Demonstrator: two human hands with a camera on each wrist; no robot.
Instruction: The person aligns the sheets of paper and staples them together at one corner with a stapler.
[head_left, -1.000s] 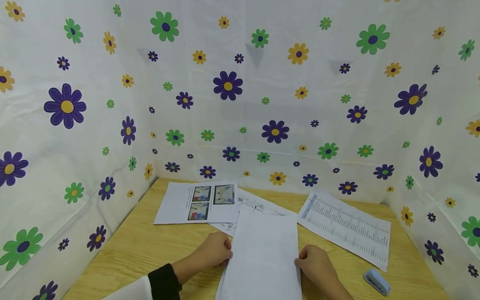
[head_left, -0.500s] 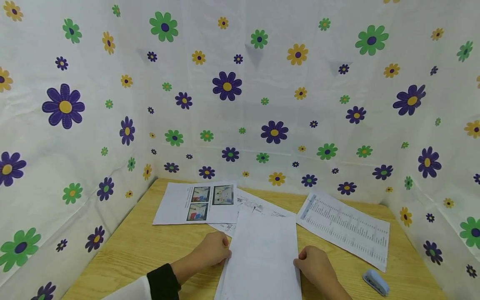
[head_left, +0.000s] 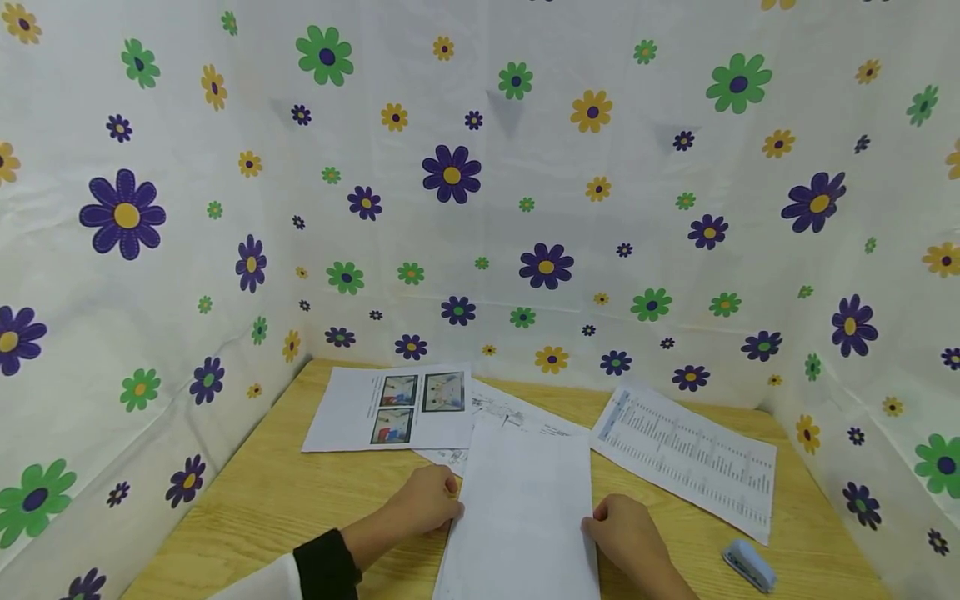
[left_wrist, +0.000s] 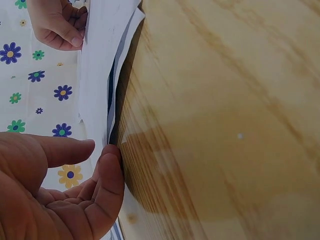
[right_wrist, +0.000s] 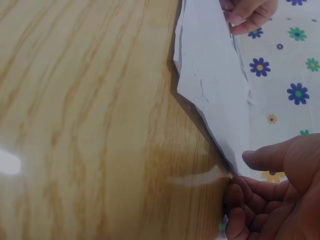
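A stack of white paper sheets (head_left: pixel 528 508), blank on top, lies in front of me with its near end out of the head view. At its left edge my left hand (head_left: pixel 426 500) pinches the sheets between thumb and curled fingers. My right hand (head_left: pixel 628 533) pinches the opposite edge in the same way. Seen from the left wrist, the sheet edges (left_wrist: pixel 114 85) bow apart with a narrow gap between them. The right wrist view shows a wavy lower edge of the paper (right_wrist: pixel 212 85) and faint marks on its face.
A sheet with three photos (head_left: pixel 352 417) lies at the back left. Under the stack's far end is a sheet with line drawings (head_left: pixel 551 422). To the right lie a printed text sheet (head_left: pixel 690 458) and a light-blue stapler (head_left: pixel 750 567). A flowered curtain (head_left: pixel 480 208) surrounds the wooden table (head_left: pixel 247 517).
The head view has shifted slightly. Both hands stay at the stack's side edges, with only a very small movement closer together; the other papers and the stapler lie as before.
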